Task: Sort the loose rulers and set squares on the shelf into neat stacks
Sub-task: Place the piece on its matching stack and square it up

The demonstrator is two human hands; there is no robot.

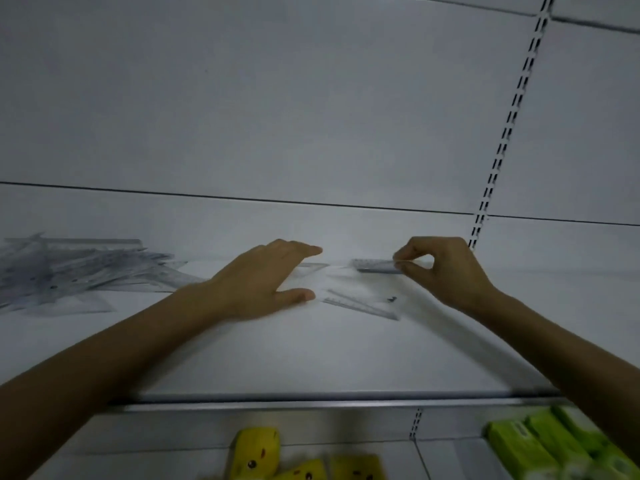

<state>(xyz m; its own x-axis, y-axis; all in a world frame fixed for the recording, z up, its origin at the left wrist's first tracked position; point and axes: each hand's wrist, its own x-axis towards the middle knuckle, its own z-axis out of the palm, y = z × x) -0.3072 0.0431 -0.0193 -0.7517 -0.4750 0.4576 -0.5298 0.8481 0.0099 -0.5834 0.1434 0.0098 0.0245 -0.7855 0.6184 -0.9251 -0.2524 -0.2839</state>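
Observation:
On the white shelf [311,358] a loose heap of clear rulers and set squares [69,271] lies at the far left. My left hand [263,278] rests flat with straight fingers over a clear set square [313,268] near the shelf's middle. A second clear set square [363,303] lies just right of its thumb. My right hand [446,268] pinches the end of a short clear ruler [375,265] between thumb and fingertips, close to the back wall.
A slotted upright [509,126] runs up the back wall behind my right hand. The shelf's metal front edge [311,398] crosses below. On the lower shelf sit yellow character items [256,452] and green packs [554,445].

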